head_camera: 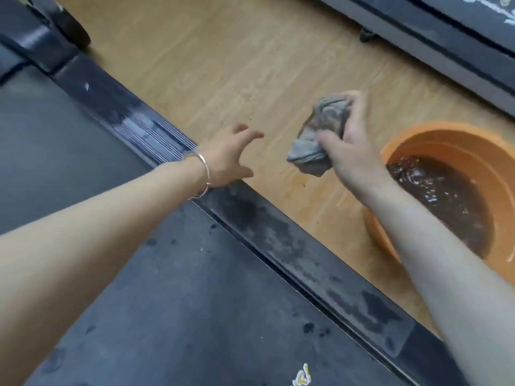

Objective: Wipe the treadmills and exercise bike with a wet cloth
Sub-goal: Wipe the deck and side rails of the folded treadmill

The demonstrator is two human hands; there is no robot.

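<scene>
From the head view, the right hand [352, 151] is gripping a bunched grey cloth [317, 140], fingers curled round the top of it and the thumb pressing in from the near side, so the wad is hanging out to the left of the palm. The cloth is being held in the air above the wooden floor [223, 65], just to the left of an orange basin [434, 135] that is sitting on that floor. The basin is holding dark, rippling water [440, 196], and the right forearm is crossing over its near rim.

The left hand [225, 160] is reaching out with nothing in it, fingers spread and loosely bent, the thumb pointing down toward the floor. It is hovering over the edge where the treadmill meets the floor, a short way left of the cloth and not touching it. A thin gold bangle [202, 174] is sitting on that wrist.

The treadmill [83, 168] is filling the lower left, its dark belt speckled with darker spots. Its side rail [278, 240] is running diagonally from upper left to lower right, looking patchy, with dull grey smears beside darker blotches. A second treadmill [434, 32] is showing along the top right, across the strip of floor, well apart from both hands.
</scene>
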